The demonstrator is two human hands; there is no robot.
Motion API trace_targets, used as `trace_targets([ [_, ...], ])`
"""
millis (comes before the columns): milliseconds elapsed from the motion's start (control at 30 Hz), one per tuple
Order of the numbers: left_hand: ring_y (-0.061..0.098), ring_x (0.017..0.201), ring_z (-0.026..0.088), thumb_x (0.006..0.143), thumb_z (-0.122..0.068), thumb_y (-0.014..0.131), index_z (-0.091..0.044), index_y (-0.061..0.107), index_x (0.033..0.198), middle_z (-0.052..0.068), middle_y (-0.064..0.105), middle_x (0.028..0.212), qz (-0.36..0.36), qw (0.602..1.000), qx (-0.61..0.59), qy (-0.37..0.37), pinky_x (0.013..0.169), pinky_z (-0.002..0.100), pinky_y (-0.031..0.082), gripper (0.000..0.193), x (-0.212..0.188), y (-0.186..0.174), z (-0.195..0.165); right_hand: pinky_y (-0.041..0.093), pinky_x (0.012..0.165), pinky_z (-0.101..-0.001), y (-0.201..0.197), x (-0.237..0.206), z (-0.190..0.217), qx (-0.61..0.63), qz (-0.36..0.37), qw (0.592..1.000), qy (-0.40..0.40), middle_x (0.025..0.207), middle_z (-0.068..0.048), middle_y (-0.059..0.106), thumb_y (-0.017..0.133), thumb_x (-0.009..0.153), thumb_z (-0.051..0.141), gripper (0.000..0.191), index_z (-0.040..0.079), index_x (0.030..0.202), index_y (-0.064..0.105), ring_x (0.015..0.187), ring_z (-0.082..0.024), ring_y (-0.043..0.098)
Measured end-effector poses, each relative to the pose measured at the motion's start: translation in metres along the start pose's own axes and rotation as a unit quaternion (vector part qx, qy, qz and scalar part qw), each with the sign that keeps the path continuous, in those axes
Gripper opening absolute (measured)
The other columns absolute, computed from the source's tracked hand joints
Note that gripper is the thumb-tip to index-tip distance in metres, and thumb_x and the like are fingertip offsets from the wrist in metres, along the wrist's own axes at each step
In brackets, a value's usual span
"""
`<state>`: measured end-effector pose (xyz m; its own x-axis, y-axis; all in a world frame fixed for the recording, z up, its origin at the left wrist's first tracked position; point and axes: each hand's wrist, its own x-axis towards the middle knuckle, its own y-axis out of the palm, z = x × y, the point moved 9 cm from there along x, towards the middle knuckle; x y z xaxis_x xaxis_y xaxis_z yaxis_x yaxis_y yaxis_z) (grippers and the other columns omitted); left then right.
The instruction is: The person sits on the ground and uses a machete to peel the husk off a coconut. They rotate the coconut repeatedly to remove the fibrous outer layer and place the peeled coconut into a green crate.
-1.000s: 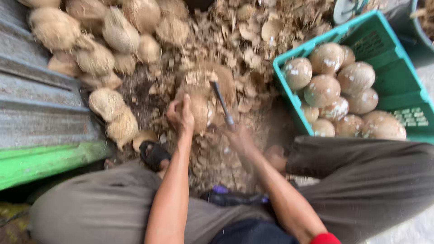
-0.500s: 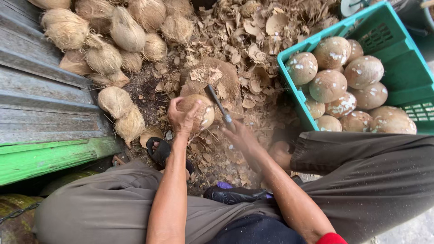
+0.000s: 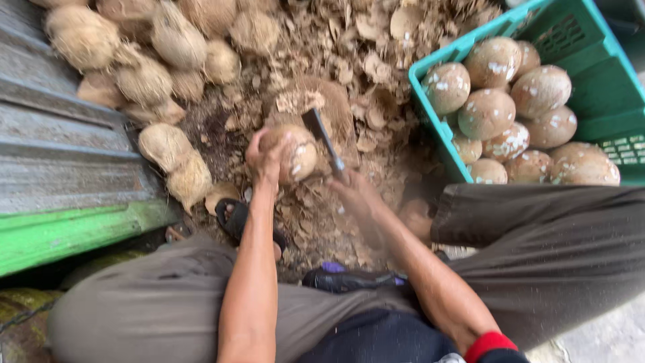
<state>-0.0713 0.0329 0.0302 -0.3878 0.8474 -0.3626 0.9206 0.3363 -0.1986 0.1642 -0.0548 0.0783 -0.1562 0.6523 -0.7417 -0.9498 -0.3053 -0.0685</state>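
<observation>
My left hand (image 3: 265,158) grips a partly husked brown coconut (image 3: 293,153) and holds it against a wooden chopping block (image 3: 321,101). My right hand (image 3: 355,191) is closed on the handle of a chopping knife (image 3: 321,138). The dark blade points up and away and rests against the right side of the coconut. The hand is blurred. Husk chips (image 3: 376,40) cover the ground around the block.
A green plastic crate (image 3: 591,74) at the right holds several husked coconuts (image 3: 500,94). A pile of fibrous unhusked coconuts (image 3: 144,74) lies at the upper left beside corrugated metal sheeting (image 3: 54,154) with a green edge. My knees and sandal (image 3: 232,215) frame the spot.
The knife has come down closer against the coconut's right side. My left hand has turned the coconut slightly. The view has shifted a little to the left.
</observation>
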Motion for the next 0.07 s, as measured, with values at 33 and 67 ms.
trace_targets([
  [33,0.066,0.112,0.029,0.065,-0.052,0.083,-0.016,0.062,0.123,0.011,0.066,0.12,-0.007,1.0,0.016,-0.002,0.096,0.05,0.056,0.072,0.001,0.0,-0.001,0.052,0.062,-0.0254,-0.002,-0.006,0.002,0.038,0.002,0.999,0.007,0.095,-0.003,0.062,0.061,0.099,0.035,0.039,0.004,0.122,0.059,0.077,-0.008,0.059],
  [67,0.066,0.112,0.029,0.065,-0.052,0.083,-0.016,0.062,0.123,0.011,0.066,0.12,-0.01,1.0,0.011,0.003,0.096,0.05,0.056,0.072,0.002,0.001,-0.004,0.051,0.062,-0.023,-0.006,-0.003,0.015,0.072,0.002,0.997,-0.001,0.099,-0.002,0.063,0.061,0.101,0.034,0.039,0.003,0.123,0.059,0.08,-0.005,0.06],
])
